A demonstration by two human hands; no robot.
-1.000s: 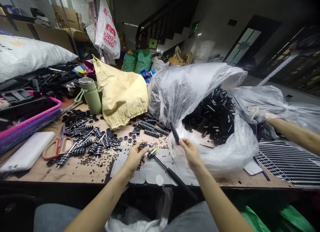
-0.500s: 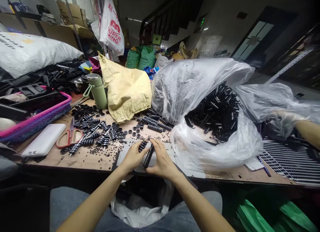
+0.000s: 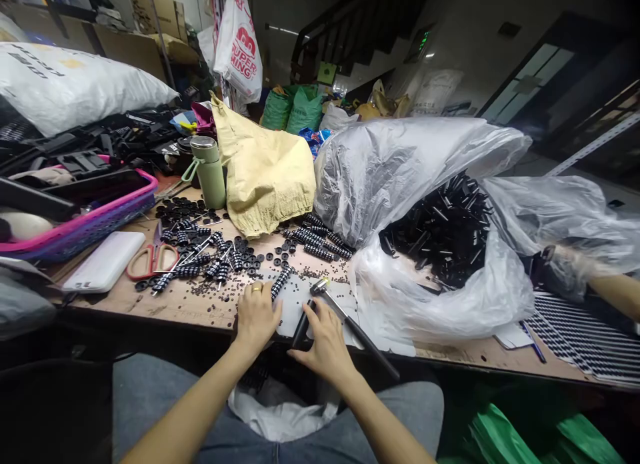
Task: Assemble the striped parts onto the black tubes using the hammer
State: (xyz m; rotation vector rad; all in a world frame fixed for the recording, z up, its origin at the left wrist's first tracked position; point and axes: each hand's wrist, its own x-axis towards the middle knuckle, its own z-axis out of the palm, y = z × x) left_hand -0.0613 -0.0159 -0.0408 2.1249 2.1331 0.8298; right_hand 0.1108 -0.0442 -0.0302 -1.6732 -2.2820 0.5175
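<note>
My left hand (image 3: 257, 314) is over the left side of a light metal plate (image 3: 295, 284) at the table's front edge. Its thumb and forefinger meet the lower end of a black roller (image 3: 281, 282) ringed with pale bands. In my right hand (image 3: 324, 334) a short plain black tube (image 3: 302, 325) is tilted between thumb and fingers, its lower end towards me. Just right of that hand lies a hammer (image 3: 357, 331), head on the plate, dark handle jutting past the edge. Tiny dark rings are scattered around the plate.
Banded rollers (image 3: 200, 254), black discs (image 3: 187, 214), scissors (image 3: 153, 259) and a white box (image 3: 105, 261) lie left. A green flask (image 3: 212, 184) and yellow sack (image 3: 270, 177) stand behind. An open plastic bag (image 3: 440, 324) holds black tubes. Another person's forearm (image 3: 617, 294) enters at right.
My hands have moved apart, the left going left with the banded roller and the right staying with the black tube. The hammer now shows beside my right hand. The view has shifted slightly.
</note>
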